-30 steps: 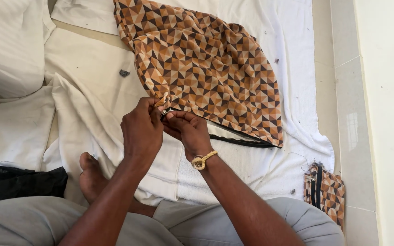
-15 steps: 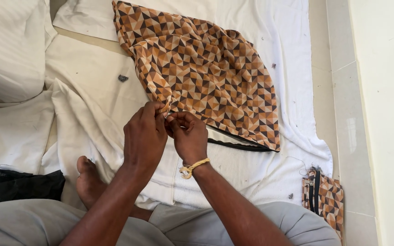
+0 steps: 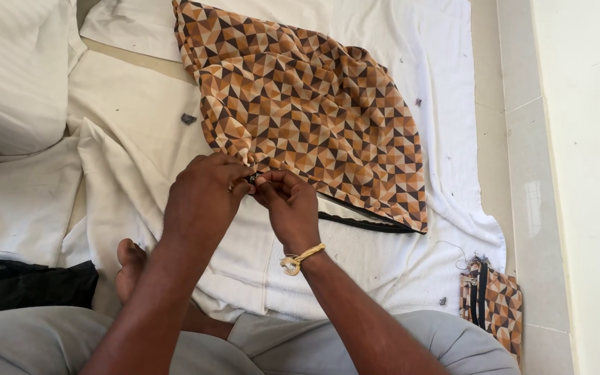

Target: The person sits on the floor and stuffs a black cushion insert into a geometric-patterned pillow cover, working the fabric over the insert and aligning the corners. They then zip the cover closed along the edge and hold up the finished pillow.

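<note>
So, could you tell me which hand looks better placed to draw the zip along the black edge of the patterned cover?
Probably the right hand: it sits beside the black zip edge, while the left hand pinches the patterned cover corner.

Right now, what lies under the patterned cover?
A white towel lies under the patterned cover, its black zipper edge showing. Both hands pinch the near corner, hiding it.

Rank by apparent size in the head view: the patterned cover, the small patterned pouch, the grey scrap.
1. Patterned cover, by far the largest.
2. Small patterned pouch, partly cut off at the frame's edge.
3. Grey scrap, smallest.
</note>
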